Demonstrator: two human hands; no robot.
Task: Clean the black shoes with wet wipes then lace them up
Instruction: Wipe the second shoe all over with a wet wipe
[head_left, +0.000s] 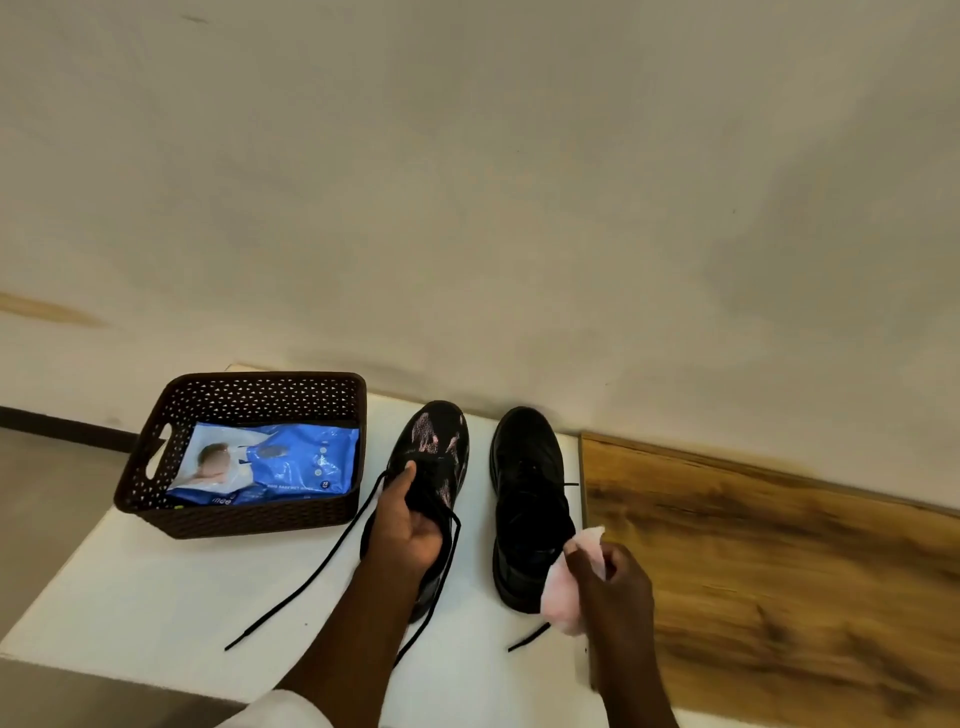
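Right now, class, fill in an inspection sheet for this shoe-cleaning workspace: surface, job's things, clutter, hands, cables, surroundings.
Surface: white tabletop, with a wood-grain panel beside it on the right.
Job's things: pink-smeared black knit shoe and plain black shoe side by side, toes away; loose black laces trailing over the table; blue wet-wipe pack lying in the dark brown perforated plastic basket.
Clutter: nothing seen.
Hands: left hand grips the smeared shoe; right hand holds a crumpled pinkish wipe in its fingers.
Cables: nothing seen.
Surroundings: cream wall; grey floor at left.
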